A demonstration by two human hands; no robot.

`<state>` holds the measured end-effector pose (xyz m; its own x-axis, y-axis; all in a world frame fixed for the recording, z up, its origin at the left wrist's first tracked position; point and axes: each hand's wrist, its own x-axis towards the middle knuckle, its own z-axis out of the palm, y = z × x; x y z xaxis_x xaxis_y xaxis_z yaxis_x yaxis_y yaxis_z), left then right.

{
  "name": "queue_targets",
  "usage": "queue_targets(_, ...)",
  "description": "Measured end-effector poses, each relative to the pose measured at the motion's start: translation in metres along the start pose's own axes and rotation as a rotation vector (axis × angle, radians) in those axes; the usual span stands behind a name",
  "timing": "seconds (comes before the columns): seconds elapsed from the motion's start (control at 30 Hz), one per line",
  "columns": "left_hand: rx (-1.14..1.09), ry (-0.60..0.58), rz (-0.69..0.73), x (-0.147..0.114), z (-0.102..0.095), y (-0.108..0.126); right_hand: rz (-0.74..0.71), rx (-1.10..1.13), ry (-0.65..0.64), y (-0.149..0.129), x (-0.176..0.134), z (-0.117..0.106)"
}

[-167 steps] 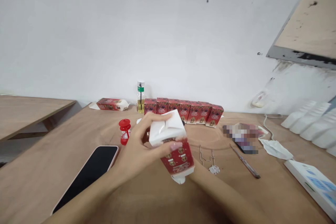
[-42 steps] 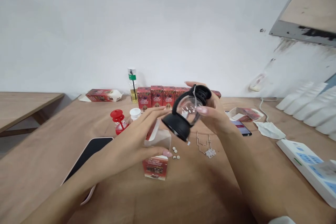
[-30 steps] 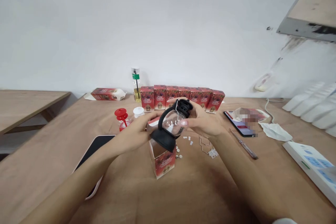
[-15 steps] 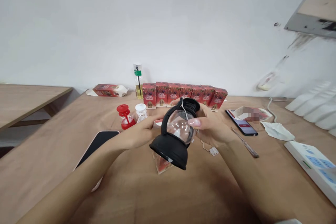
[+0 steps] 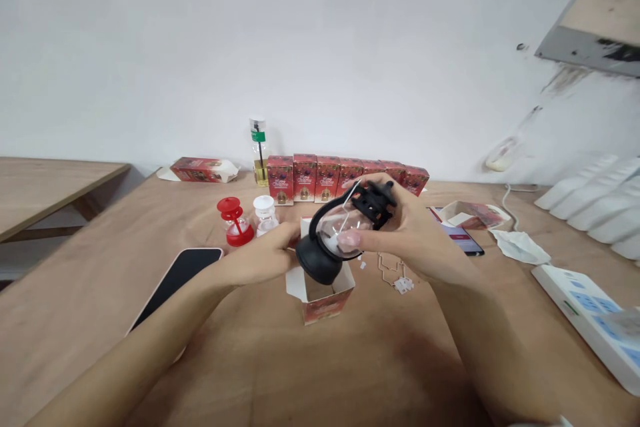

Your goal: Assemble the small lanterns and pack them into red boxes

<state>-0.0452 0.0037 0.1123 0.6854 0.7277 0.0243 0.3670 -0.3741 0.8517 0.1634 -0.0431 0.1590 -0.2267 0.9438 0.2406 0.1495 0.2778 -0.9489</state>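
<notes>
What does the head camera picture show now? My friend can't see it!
A person's right hand holds a tilted black lantern over an open red and white box, with the left hand close beside the box. Behind them on the wooden table are a red lantern, a white lantern and a row of red boxes by a pale wall.
</notes>
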Motion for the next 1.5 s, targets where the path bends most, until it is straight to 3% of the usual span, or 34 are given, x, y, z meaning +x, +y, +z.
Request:
queue_targets(0.1, -0.047, -0.106, -0.033, -0.001, -0.002, 0.004, 0.039, -0.229, -0.052, 0.000, 0.005, -0.010)
queue_targets(0.2, -0.023, -0.171, -0.063, -0.001, -0.001, 0.005, 0.022, -0.491, 0.012, -0.007, 0.001, -0.012)
queue_targets(0.4, -0.003, -0.134, -0.053, 0.000, 0.002, -0.001, -0.060, -0.770, 0.048, -0.016, -0.011, -0.003)
queue_targets(0.5, 0.039, -0.129, -0.040, 0.000, 0.001, 0.000, -0.050, -0.818, 0.023, -0.015, -0.009, -0.005)
queue_targets(0.7, 0.212, -0.030, -0.099, -0.002, 0.005, 0.001, -0.022, -0.890, -0.161, -0.006, 0.000, -0.004)
queue_targets(1.03, 0.344, 0.060, -0.102, -0.005, 0.005, -0.001, -0.083, -0.996, -0.069, 0.006, 0.002, 0.006)
queue_targets(1.3, 0.439, 0.051, -0.069, -0.009, 0.006, 0.006, -0.117, -0.933, -0.233, 0.004, 0.001, 0.003)
queue_targets(1.5, 0.482, 0.022, -0.145, -0.011, 0.006, 0.019, -0.123, -0.849, -0.325, 0.012, 0.008, 0.000)
